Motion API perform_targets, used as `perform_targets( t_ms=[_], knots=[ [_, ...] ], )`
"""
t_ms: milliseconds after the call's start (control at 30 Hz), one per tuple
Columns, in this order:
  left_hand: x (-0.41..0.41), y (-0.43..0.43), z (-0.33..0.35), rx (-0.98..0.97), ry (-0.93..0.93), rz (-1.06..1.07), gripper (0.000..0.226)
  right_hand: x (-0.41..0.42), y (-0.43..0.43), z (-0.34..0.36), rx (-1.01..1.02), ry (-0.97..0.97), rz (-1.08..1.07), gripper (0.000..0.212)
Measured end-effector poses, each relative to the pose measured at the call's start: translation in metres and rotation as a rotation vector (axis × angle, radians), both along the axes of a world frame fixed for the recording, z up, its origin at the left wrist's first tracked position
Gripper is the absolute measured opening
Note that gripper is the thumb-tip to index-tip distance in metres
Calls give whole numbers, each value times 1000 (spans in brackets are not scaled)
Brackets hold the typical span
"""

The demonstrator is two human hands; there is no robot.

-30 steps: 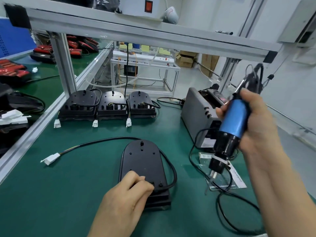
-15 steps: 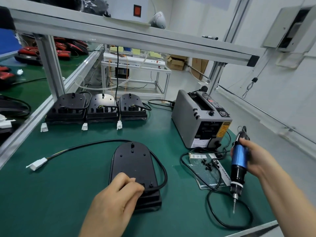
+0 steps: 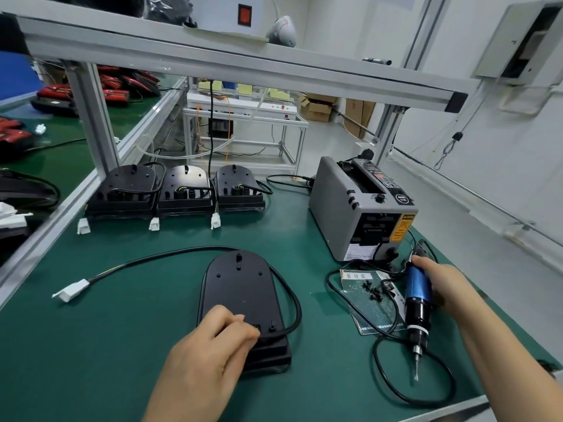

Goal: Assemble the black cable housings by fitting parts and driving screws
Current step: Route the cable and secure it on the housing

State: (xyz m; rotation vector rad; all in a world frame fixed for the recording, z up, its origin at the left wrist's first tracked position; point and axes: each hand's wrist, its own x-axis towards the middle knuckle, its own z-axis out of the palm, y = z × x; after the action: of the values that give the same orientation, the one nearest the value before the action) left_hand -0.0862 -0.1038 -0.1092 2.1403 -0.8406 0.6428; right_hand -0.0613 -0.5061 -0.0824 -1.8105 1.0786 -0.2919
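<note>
A black cable housing [image 3: 239,287] lies flat on the green mat in front of me, its black cable [image 3: 158,257] running left to a white connector [image 3: 71,292]. My left hand [image 3: 210,351] rests on the housing's near end with curled fingers pressing it down. My right hand [image 3: 441,284] grips a blue and black electric screwdriver [image 3: 418,303], bit pointing down just above the mat at the right. Small black screws [image 3: 373,289] lie on a plastic bag [image 3: 370,303] beside the screwdriver.
Three more black housings [image 3: 182,190] with white connectors stand in a row at the back. A grey tape dispenser [image 3: 359,208] sits at the back right. The screwdriver's cord [image 3: 405,391] loops on the mat near the right edge. An aluminium frame post [image 3: 91,117] stands at the left.
My right hand has brought the screwdriver down from chest height to low over the mat at the right. My left hand has stayed on the housing.
</note>
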Motion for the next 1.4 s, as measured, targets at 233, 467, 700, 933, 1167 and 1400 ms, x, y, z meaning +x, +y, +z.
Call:
perform_targets(
  t_ms=[233,467,700,933,1167,1400],
  knots=[
    [0,1,-2,2,10,1,13,3,-1,-8,-299,193,94,49],
    [0,-1,-4,-68,-8,-10,17,-3,-6,-17,-363,183,70,61],
    [1,-1,-7,-66,-8,-13,17,-11,8,-5,-598,-57,47,38],
    [1,-1,-6,-65,-2,-17,15,19,48,35,-147,-300,190,8],
    [2,-1,-7,-62,-9,-18,12,41,48,34,73,-274,126,14],
    [2,0,-6,-54,-22,-27,12,52,47,33,79,-306,82,15]
  ],
)
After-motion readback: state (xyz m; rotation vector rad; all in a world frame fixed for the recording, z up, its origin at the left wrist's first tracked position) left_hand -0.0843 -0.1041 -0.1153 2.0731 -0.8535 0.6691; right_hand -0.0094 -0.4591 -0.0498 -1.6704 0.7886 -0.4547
